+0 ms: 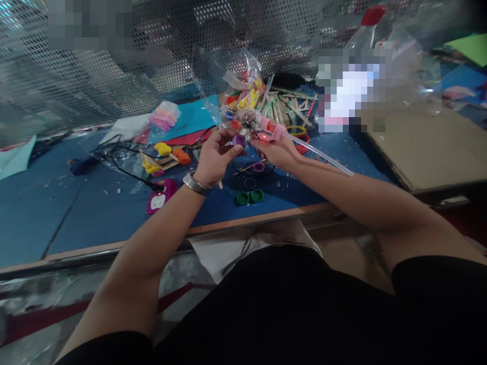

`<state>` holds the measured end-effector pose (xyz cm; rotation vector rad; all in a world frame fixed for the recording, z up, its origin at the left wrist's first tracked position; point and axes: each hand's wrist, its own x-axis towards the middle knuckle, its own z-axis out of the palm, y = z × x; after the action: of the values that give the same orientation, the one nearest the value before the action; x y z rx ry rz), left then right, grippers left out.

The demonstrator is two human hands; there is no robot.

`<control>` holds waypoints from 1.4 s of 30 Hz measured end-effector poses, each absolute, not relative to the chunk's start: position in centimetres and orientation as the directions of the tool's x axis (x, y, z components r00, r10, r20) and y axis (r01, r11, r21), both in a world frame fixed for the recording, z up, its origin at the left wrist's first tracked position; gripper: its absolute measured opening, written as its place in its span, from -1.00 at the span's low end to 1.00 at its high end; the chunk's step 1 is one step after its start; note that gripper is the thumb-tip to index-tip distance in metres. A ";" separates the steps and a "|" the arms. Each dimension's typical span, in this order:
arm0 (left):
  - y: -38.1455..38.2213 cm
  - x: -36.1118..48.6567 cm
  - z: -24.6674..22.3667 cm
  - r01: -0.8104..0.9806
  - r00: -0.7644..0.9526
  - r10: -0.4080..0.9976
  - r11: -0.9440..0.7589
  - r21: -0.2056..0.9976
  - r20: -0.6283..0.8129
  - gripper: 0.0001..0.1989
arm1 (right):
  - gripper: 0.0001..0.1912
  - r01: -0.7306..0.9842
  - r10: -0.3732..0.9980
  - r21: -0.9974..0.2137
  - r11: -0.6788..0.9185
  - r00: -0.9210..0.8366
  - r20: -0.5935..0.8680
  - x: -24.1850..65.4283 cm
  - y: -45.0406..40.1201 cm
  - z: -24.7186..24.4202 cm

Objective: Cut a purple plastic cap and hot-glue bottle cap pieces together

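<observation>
My left hand (216, 157) pinches a small purple bottle cap (238, 142) between thumb and fingers above the blue table. Close beside it on the right, my right hand (276, 150) is wrapped round a pink hot glue gun (271, 130) with a red light on its body. A long clear glue stick (321, 154) sticks out of its back, over my forearm. The gun's nozzle end points towards the cap; whether they touch I cannot tell. Below my hands lie another purple cap (258, 167) and two green caps (249, 196).
Yellow and orange caps (172, 152) sit left of my hands, by a purple power socket (162, 196) with a black cable. Behind are wooden sticks (279, 109), a plastic bag of colourful bits (249, 94) and blue paper (194, 119). A cardboard box (429, 142) stands right.
</observation>
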<state>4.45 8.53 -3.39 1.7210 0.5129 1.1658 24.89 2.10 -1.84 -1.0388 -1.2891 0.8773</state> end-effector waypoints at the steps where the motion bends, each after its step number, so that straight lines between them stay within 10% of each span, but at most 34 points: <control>1: 8.5 4.5 -3.4 -0.169 0.449 0.760 -0.443 0.880 0.469 -0.44 | -0.73 0.051 0.940 -0.945 0.322 0.097 0.326 24.9 2.1 -1.8; 42: 8.9 3.8 -3.1 -0.299 0.453 0.824 -0.220 0.929 0.341 -0.38 | -0.77 -0.006 0.970 -0.974 0.228 0.093 0.226 25.9 2.6 -1.4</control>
<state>3.84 8.92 -3.06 1.4390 0.4953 1.1139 25.92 2.61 -1.37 -1.0700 -1.2296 0.9815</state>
